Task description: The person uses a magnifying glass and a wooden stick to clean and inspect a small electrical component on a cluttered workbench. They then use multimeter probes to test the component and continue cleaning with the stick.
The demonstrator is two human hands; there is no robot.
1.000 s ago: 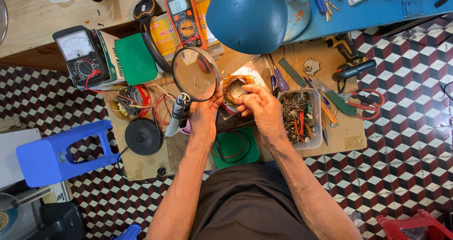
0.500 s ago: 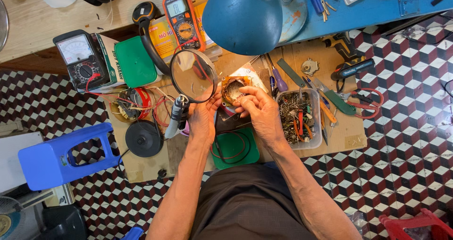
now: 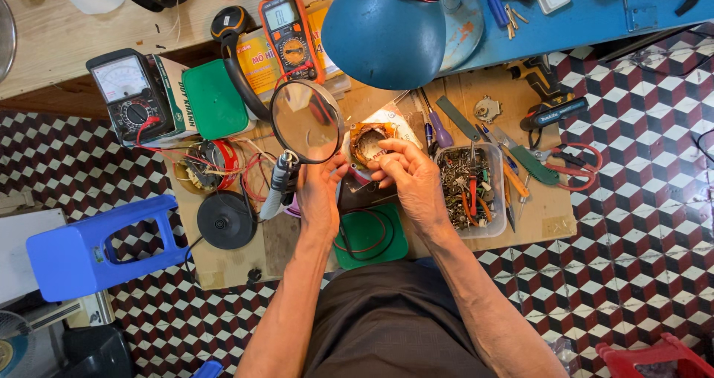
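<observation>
A round copper-wound coil [image 3: 369,142] sits on a low wooden board [image 3: 461,233], lit by a blue desk lamp [image 3: 387,28]. My right hand [image 3: 409,177] has its fingertips pinched on the coil's near edge. My left hand [image 3: 318,192] rests just left of the coil, thumb toward it, below a round magnifying glass [image 3: 306,121] on a stand. I cannot tell whether the left hand grips anything.
A clear tub of small parts and pliers [image 3: 471,188] lies right of my hands. A green lid with a black ring [image 3: 370,237], an analogue meter [image 3: 130,92], an orange digital meter [image 3: 291,32], red-handled scissors [image 3: 569,166] and a blue stool [image 3: 93,248] surround the board.
Both hands stay at the coil; the fingers of my right hand shift slightly on its edge. Nothing else has moved.
</observation>
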